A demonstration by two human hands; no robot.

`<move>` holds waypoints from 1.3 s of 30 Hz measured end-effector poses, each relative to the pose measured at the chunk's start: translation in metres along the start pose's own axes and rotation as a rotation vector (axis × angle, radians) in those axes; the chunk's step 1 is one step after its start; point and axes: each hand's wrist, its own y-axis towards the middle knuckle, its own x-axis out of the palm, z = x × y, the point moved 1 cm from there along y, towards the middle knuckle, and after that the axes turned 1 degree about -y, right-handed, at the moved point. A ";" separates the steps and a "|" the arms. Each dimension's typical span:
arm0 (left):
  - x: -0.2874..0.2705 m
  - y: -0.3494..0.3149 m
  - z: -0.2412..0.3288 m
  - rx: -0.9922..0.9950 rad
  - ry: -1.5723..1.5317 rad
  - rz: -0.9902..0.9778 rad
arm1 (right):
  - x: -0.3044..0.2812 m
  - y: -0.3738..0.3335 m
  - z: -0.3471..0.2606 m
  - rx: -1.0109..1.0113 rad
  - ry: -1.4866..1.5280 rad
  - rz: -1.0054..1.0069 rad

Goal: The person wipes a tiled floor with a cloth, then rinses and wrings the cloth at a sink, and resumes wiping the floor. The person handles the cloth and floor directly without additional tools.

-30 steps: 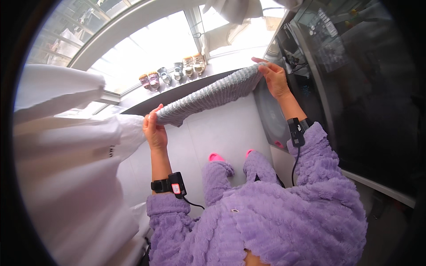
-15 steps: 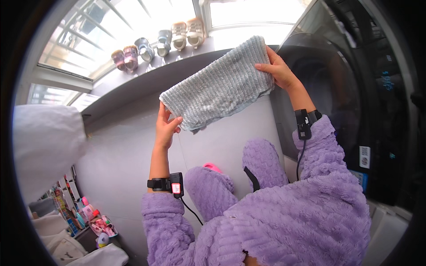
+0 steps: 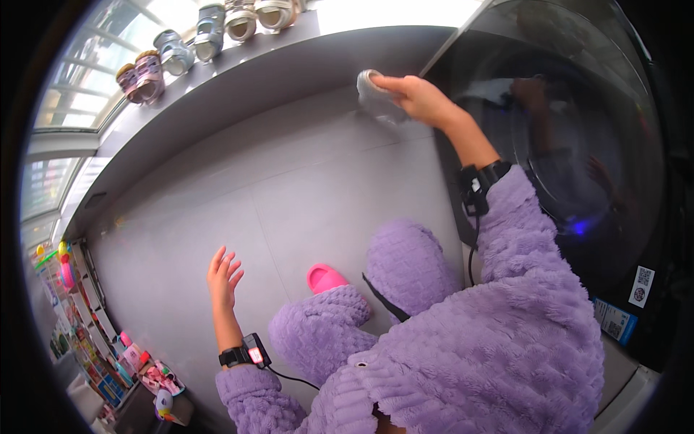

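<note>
My right hand (image 3: pixel 425 101) is closed on a grey ribbed towel (image 3: pixel 374 98). It reaches out in front of the dark machine, near the ledge. The towel hangs seen edge-on and somewhat blurred, so most of its face is hidden. My left hand (image 3: pixel 224 277) is empty above the floor to the left of my knees, with its fingers stretched and slightly apart. A black band with a small box and a cable sits on each wrist.
A dark glossy appliance with a round glass door (image 3: pixel 549 145) stands close on the right. Several small shoes (image 3: pixel 210 32) line the window ledge. Shelves with toys and bottles (image 3: pixel 137 358) fill the lower left. A pink slipper (image 3: pixel 325 277) shows by my leg.
My left hand has let go of the towel and dropped down and left. The towel, earlier stretched between both hands, now hangs from my right hand. The view has shifted; white fabric at left is gone.
</note>
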 end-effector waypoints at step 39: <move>-0.088 -0.091 -0.152 -0.382 0.167 0.293 | 0.214 0.082 0.287 0.380 -0.479 0.485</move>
